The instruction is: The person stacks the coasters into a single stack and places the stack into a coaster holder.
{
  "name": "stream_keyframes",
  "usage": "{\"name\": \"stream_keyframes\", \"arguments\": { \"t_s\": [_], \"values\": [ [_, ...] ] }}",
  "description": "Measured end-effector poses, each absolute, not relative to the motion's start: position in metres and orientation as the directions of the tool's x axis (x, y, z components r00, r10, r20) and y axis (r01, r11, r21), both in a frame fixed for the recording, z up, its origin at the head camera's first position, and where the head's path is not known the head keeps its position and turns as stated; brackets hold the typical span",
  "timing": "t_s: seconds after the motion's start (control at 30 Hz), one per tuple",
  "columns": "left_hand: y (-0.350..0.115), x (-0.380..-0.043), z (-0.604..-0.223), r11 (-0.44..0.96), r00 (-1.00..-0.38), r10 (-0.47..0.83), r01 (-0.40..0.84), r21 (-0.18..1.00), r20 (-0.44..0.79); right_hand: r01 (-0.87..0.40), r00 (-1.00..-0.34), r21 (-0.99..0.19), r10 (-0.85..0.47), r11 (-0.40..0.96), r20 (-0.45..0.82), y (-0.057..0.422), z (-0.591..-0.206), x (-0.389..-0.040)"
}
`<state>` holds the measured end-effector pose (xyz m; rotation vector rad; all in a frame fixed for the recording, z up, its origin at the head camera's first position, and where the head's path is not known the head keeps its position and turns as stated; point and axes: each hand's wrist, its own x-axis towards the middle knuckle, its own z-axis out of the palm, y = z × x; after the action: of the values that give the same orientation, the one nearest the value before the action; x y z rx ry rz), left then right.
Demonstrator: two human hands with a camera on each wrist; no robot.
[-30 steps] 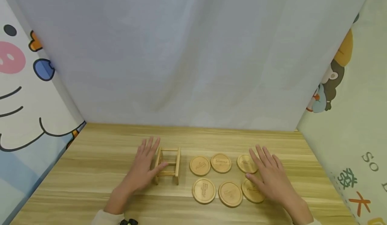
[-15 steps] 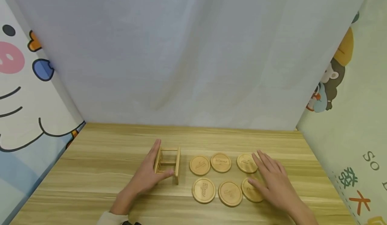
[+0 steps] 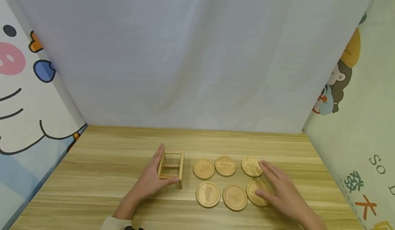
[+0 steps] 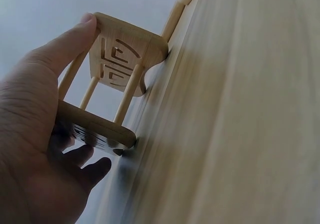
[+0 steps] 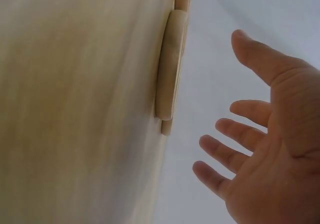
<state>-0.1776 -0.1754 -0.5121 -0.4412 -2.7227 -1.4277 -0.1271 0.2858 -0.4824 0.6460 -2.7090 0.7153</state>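
My left hand (image 3: 147, 183) grips a small wooden coaster rack (image 3: 181, 168) standing on the table. In the left wrist view, the thumb presses one slotted end panel (image 4: 125, 49) while the other fingers lie along the outer side of the opposite panel. Round wooden coasters with engraved lettering lie flat to the right of the rack in two rows. My right hand (image 3: 285, 195) hovers over the right end of these rows, near the back coaster (image 3: 251, 167) and the front coaster (image 3: 255, 191). Its fingers are spread and hold nothing; the right wrist view shows a gap to the coaster edge (image 5: 170, 67).
The other coasters are a back-left one (image 3: 203, 169), a back-middle one (image 3: 225, 166), a front-left one (image 3: 208, 195) and a front-middle one (image 3: 235, 198). A pale curtain (image 3: 197, 58) hangs behind the wooden table (image 3: 92, 175), with printed cloths on both sides.
My left hand has moved right and taken hold of the rack, its thumb now at the right panel. The right hand has drawn slightly back toward me. The coasters stay in place.
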Motion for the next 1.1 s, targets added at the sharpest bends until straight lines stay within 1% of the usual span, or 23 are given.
{"name": "stream_keyframes", "arguments": {
  "t_s": [0.3, 0.6, 1.1],
  "values": [
    [-0.175, -0.178, -0.515, 0.508, -0.962, 0.223, 0.255, 0.823, 0.160, -0.467, -0.881, -0.469, -0.351, 0.750, 0.316, 0.291, -0.489, -0.122],
    [-0.175, -0.177, -0.516, 0.487, -0.967, 0.209, 0.233, 0.842, 0.147, -0.498, -0.861, -0.416, -0.377, 0.761, 0.341, 0.293, -0.497, -0.121],
    [-0.176, -0.177, -0.513, 0.483, -0.963, 0.220, 0.245, 0.841, 0.154, -0.489, -0.870, -0.420, -0.396, 0.764, 0.293, 0.290, -0.496, -0.121]
  ]
}}
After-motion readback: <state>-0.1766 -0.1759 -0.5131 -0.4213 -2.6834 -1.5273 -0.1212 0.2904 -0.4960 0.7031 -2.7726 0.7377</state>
